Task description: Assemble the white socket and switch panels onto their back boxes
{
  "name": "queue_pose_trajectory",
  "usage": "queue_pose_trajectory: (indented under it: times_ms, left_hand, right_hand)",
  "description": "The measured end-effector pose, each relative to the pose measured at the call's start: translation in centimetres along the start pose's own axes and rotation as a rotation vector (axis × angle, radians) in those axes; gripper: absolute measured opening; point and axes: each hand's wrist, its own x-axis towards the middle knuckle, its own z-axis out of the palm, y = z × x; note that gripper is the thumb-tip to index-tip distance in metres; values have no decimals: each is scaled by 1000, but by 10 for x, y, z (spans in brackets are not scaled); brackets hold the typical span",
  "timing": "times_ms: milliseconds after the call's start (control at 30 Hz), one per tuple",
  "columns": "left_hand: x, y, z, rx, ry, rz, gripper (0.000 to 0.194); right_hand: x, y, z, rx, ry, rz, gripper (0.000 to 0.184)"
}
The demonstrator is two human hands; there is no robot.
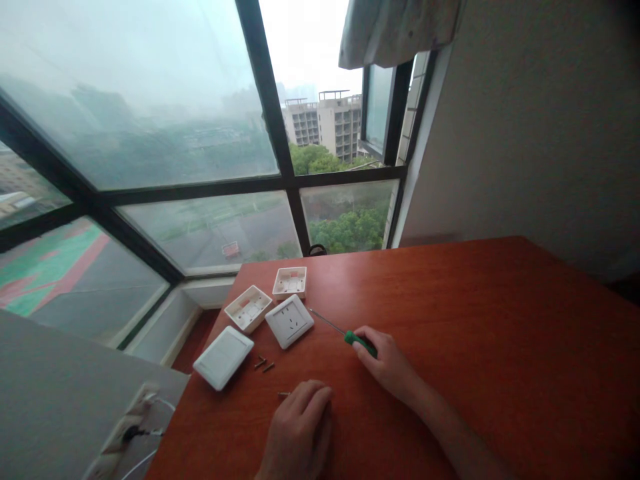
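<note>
My right hand [383,357] is closed around the green handle of a screwdriver [349,337]. Its thin metal shaft points left, with the tip close to the right corner of a white socket panel [290,321]. Low in the view, my left hand [303,427] rests on the table with its fingers curled together. Whatever is under those fingers is hidden. A small screw [284,393] lies just left of its fingertips. Further up-left are a pair of loose screws [264,364]. Beside them sits a white blank-faced panel [223,358].
Two open white mounting boxes [249,309] stand behind the panels on the reddish-brown table [450,300]. A dark-framed window [200,190] rises past the table's far edge. Below the left edge, a power strip [127,427] has cords plugged in. A grey wall [525,133] bounds the right.
</note>
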Motion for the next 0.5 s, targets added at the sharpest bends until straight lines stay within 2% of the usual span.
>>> queue_pose_trajectory:
  times_ms: [100,167,333,500]
  left_hand:
    - [-14,-17,-12,237,61,-14,26]
    - [-21,-29,-19,335,53,-68,27]
    - [-25,-51,-27,336,-10,-48,27]
    - [-25,-70,-32,400,58,-57,28]
  right_hand:
    - [0,0,1,34,8,29,19]
    - [0,1,2,50,17,45,20]
    - [-2,1,2,75,23,57,18]
    - [-3,0,0,86,21,60,20]
